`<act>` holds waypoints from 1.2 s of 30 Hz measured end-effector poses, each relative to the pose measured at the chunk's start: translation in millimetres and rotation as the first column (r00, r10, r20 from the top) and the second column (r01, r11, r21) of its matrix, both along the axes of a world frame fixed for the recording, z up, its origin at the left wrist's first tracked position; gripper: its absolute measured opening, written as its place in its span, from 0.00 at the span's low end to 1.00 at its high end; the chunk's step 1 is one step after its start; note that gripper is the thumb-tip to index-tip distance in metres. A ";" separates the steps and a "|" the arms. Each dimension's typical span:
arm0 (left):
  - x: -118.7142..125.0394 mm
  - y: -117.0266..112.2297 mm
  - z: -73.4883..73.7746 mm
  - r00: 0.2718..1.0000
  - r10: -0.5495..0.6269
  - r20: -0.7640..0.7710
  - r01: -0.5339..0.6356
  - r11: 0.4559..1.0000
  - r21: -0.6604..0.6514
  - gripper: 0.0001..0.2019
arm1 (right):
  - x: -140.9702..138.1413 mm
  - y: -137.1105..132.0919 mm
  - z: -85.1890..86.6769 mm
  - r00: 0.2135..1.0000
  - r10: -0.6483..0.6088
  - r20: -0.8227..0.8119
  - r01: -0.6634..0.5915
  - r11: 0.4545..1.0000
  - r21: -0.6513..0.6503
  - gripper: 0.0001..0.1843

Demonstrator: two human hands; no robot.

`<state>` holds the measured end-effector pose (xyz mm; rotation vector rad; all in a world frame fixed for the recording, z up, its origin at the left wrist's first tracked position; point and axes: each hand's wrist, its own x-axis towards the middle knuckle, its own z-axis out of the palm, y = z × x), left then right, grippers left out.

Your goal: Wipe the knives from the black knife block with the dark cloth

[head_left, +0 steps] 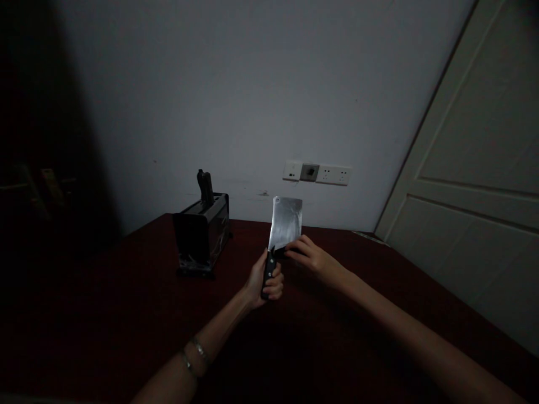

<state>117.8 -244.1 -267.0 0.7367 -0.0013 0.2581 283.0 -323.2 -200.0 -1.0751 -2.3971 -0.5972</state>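
A cleaver with a broad steel blade stands upright over the dark red table. My left hand is wrapped around its black handle. My right hand pinches the lower right corner of the blade, fingers pressed against the steel. A black knife block stands on the table to the left of the cleaver, with a dark knife handle sticking out of its top. Two thin bracelets sit on my left wrist.
A white wall rises behind the table, with a strip of power sockets just above the tabletop. A cream panelled door stands at the right. The left side of the room is very dark.
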 end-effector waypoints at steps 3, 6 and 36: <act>-0.9 1.8 2.0 1.000 -0.002 0.005 0.002 0.999 0.034 0.29 | 3.5 -9.4 1.5 0.999 0.014 -0.052 -0.011 0.998 0.058 0.18; -1.2 2.6 3.2 1.000 0.016 0.026 -0.017 0.998 0.063 0.29 | 3.9 -17.4 3.9 0.952 -0.010 -0.306 0.063 0.985 0.164 0.18; 10.0 -3.8 -6.7 0.730 0.682 0.042 -0.504 0.495 0.708 0.18 | -4.4 -23.8 7.2 0.763 -0.016 -0.646 0.151 0.976 0.154 0.14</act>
